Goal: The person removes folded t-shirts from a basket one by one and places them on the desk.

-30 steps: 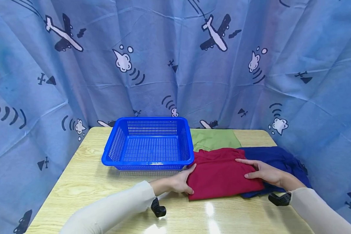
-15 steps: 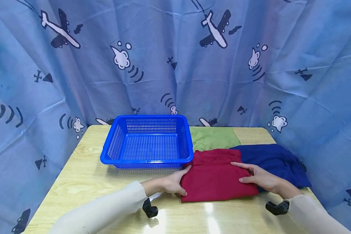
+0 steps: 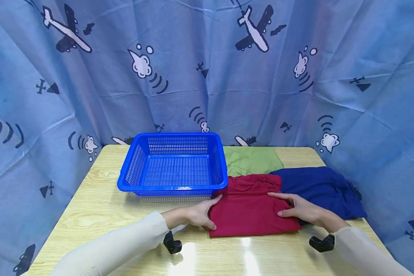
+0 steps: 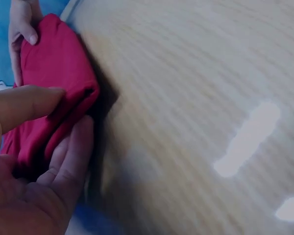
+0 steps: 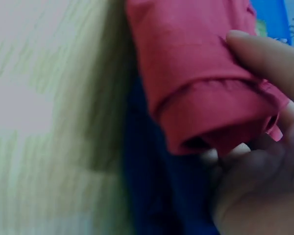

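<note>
A folded red shirt lies across the right-centre of the table, held at both ends. My left hand grips its left end; in the left wrist view the thumb is on top and the fingers go under the folded layers. At the other end my right hand pinches the fabric, thumb above in the right wrist view, the other fingers partly hidden beneath. The shirt's right end overlaps a dark blue garment. Behind it lies a green garment.
A blue plastic basket with perforated walls stands left of the garments, its front right corner close to the red shirt. The wooden table reaches back to a blue curtain printed with planes. Each wrist wears a black device.
Both hands have moved left with the red shirt, bringing it nearer the basket's front right corner and uncovering more of the blue garment. The head view has tilted slightly.
</note>
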{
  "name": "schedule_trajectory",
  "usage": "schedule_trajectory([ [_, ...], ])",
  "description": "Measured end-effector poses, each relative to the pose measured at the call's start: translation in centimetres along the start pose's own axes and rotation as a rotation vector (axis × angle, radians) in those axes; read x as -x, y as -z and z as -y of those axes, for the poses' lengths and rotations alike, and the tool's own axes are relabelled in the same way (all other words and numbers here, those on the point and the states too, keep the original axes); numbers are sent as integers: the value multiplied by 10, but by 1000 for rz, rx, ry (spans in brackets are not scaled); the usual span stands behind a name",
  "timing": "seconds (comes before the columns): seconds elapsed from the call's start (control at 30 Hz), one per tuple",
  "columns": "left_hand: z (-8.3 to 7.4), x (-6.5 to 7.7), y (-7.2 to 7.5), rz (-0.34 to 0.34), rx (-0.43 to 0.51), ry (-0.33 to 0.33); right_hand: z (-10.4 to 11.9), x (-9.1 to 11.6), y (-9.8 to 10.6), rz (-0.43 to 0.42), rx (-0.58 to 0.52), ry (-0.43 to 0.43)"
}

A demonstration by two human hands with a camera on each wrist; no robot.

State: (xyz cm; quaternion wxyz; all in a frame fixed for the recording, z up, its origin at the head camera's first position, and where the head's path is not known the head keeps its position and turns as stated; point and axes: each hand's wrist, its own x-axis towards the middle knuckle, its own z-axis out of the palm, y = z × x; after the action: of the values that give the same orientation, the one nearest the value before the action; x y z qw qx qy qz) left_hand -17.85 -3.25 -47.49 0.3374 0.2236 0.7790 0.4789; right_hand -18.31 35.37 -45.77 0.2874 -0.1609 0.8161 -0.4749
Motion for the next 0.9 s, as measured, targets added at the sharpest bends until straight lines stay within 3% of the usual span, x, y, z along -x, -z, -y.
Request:
schedule_trajectory([
  [0.17, 0, 3, 7, 30, 33, 34, 6, -3, 2, -5, 35, -2],
  [0.63, 9, 0, 11, -1, -63, 10, -10, -4, 2, 8, 80, 38],
  [0.9, 7, 1, 14, 22, -158, -29, -6, -6, 3, 6, 180, 178],
])
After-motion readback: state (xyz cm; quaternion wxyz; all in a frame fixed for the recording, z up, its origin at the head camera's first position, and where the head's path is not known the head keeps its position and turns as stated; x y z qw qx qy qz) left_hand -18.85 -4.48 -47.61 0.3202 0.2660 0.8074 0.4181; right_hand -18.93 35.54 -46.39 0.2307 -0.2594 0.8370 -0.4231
